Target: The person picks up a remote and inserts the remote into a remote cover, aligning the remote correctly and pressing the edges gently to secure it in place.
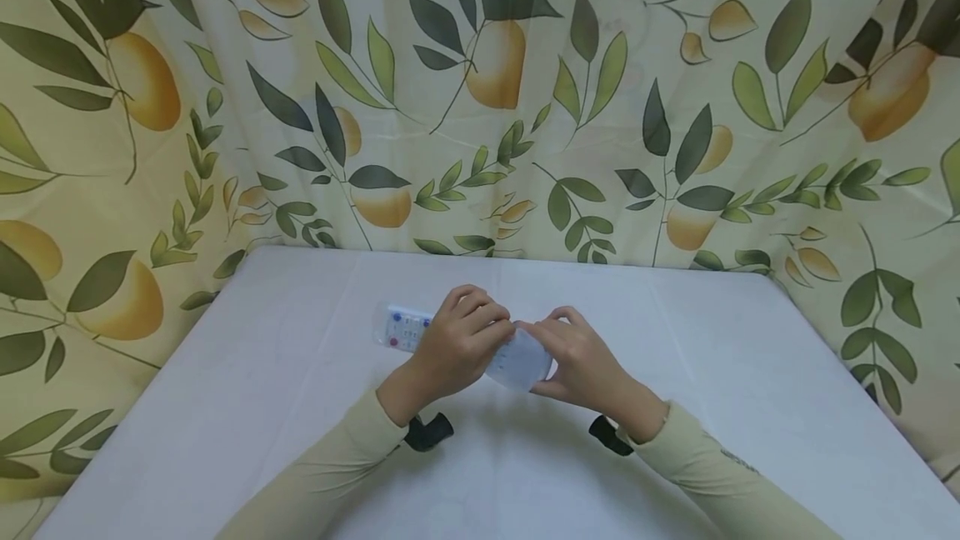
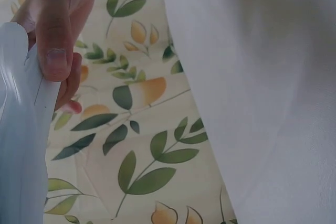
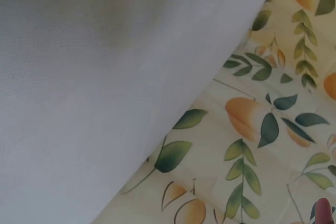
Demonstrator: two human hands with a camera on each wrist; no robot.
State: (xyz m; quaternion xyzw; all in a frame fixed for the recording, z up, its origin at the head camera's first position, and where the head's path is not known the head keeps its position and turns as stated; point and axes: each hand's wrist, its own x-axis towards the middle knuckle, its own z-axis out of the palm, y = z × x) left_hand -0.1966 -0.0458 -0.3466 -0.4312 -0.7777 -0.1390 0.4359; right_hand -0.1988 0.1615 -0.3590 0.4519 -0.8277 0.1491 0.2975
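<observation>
A white remote control (image 1: 408, 329) with small coloured buttons lies across the middle of the white table (image 1: 225, 407), held a little above it. My left hand (image 1: 463, 338) grips its middle from above with curled fingers. My right hand (image 1: 573, 354) holds its rounded right end (image 1: 521, 363), thumb underneath. In the left wrist view the remote's white body (image 2: 21, 145) fills the left edge with my left thumb (image 2: 55, 35) pressed on it. The right wrist view shows only a fingertip (image 3: 324, 211) at the bottom right corner.
A cloth with lemons and leaves (image 1: 495, 90) hangs behind and to both sides of the table. The white tablecloth (image 3: 105, 77) fills most of the right wrist view. Black wrist camera mounts (image 1: 429, 430) sit under both sleeves.
</observation>
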